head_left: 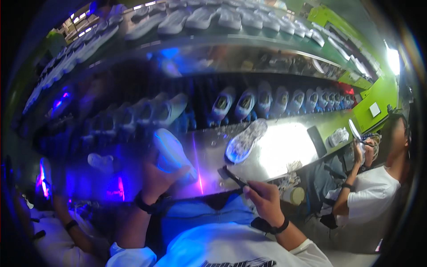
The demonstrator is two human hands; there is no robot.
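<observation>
Gripping white sole in left hand, above metal bench; clasping brush in right hand. Could drop white sole if held loosely; might bump other sole by swinging brush wide.

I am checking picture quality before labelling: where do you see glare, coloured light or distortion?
Head view: white glare washes out part of the metal bench, right of centre; head view: blue-violet light tints the white sole in the left hand; head view: the upper shelf bends into an arch.

Left fingers around white sole, right fingers holding dark tool, shoe row beyond
</observation>
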